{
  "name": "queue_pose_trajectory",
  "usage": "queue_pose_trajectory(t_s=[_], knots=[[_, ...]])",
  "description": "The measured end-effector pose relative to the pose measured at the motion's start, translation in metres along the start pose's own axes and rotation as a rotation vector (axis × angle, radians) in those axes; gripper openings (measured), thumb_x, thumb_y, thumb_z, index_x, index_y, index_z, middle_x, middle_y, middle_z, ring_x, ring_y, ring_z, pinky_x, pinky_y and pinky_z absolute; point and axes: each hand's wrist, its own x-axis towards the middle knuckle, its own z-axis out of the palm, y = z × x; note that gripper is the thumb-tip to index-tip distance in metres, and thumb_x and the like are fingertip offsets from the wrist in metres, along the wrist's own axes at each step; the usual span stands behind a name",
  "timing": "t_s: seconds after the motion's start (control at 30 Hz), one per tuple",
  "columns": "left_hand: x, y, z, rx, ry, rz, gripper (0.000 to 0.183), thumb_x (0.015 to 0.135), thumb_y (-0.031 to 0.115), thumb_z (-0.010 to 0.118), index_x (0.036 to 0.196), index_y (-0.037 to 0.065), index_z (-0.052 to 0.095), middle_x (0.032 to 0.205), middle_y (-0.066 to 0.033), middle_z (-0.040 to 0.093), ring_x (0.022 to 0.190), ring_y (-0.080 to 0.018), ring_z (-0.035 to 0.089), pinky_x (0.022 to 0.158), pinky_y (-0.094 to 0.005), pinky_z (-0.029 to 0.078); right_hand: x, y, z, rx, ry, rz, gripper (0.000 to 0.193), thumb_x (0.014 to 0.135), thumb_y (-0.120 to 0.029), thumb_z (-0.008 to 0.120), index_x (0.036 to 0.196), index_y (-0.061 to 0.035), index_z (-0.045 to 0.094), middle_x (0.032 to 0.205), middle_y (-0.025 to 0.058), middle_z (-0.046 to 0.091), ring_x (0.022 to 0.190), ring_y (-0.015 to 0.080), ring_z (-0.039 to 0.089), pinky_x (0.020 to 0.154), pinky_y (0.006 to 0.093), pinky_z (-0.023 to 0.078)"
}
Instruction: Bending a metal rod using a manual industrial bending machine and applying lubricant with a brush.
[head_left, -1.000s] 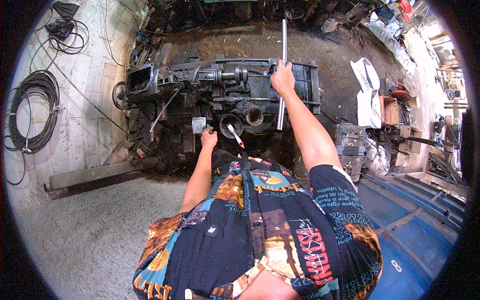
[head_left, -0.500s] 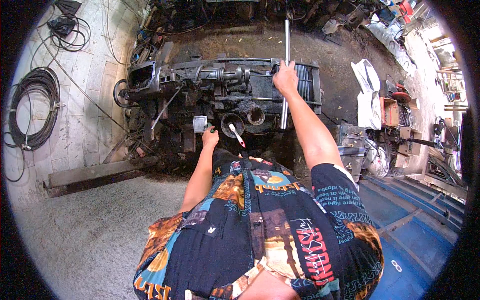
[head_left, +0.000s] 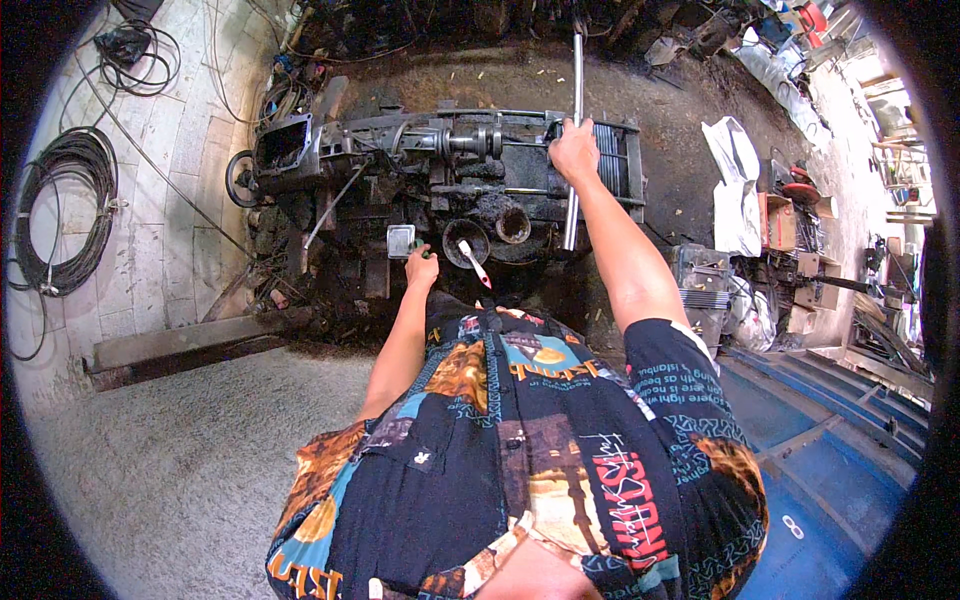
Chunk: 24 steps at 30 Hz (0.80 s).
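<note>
My right hand [head_left: 575, 155] is closed around a long, smooth metal bar [head_left: 577, 85] that lies across the right part of a dark, greasy machine [head_left: 415, 150]. The bar sticks out beyond the hand at both its far and near ends. Left of centre, my left hand [head_left: 422, 268] has its fingers closed about a small dark green piece [head_left: 424, 250], too small to name surely. Just beyond that hand is a pale square box [head_left: 401, 241] on the machine's near side. A paintbrush [head_left: 474, 263] with white bristles leans in a round dark bowl [head_left: 463, 240], between my two hands.
Beside the bowl sits another round, dirty container [head_left: 513, 225]. A handwheel [head_left: 240, 178] stands out at the machine's left end. Coiled cable [head_left: 68, 215] lies at the far left, and a long beam [head_left: 190, 340] rests on the floor. White sacking [head_left: 735, 185] is at right.
The metal bar has slid slightly away from me, with my right hand still on it. My left hand has shifted a little farther away, near the pale box.
</note>
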Motion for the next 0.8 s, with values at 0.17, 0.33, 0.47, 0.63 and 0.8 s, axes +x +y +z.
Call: queue_pose_trajectory(t_s=[0.17,0.33,0.47,0.63,0.8], knots=[[0.017,-0.016,0.007,-0.056,-0.032,-0.036,0.038,0.086,0.024,0.062,0.124,0.016,0.062,0.118,-0.0181,0.063,0.109,-0.0330,0.061,0.093,-0.0405,0.049,-0.001,-0.001,-0.001,0.063,0.014,-0.013,0.036,0.080,-0.013,0.057,0.113,-0.0009,0.060,0.119,0.0252,0.046,0.100,0.0433,0.059,0.086,0.0483,0.051],[0.015,-0.013,0.005,-0.030,-0.029,-0.019,0.037,0.087,0.024,0.061,0.123,0.015,0.063,0.119,-0.0173,0.063,0.110,-0.0336,0.060,0.092,-0.0412,0.049,-0.001,-0.001,-0.004,0.051,0.009,-0.024,0.043,0.078,-0.014,0.058,0.120,-0.0010,0.058,0.117,0.0295,0.047,0.097,0.0440,0.060,0.085,0.0483,0.051],[0.003,-0.002,0.001,0.053,0.023,0.057,0.037,0.085,0.025,0.063,0.121,0.015,0.064,0.113,-0.0173,0.066,0.105,-0.0346,0.062,0.090,-0.0416,0.050,-0.002,-0.003,-0.006,0.056,-0.007,0.017,0.039,0.078,-0.012,0.061,0.115,-0.0012,0.059,0.126,0.0240,0.043,0.109,0.0443,0.054,0.087,0.0490,0.051],[0.015,-0.010,0.006,-0.037,-0.019,-0.057,0.037,0.083,0.025,0.065,0.119,0.015,0.065,0.109,-0.0176,0.067,0.102,-0.0346,0.064,0.088,-0.0412,0.051,0.000,0.002,-0.001,-0.026,0.153,-0.159,0.049,0.079,-0.015,0.061,0.126,-0.0048,0.054,0.145,0.0203,0.031,0.129,0.0453,0.037,0.100,0.0519,0.042],[0.032,-0.031,0.016,-0.059,0.005,0.011,0.036,0.085,0.023,0.063,0.120,0.015,0.065,0.113,-0.0170,0.066,0.104,-0.0337,0.063,0.089,-0.0405,0.050,-0.003,-0.004,-0.002,-0.070,0.182,-0.405,0.057,0.082,-0.016,0.060,0.137,-0.0115,0.047,0.153,0.0147,0.025,0.140,0.0398,0.025,0.112,0.0529,0.027]])
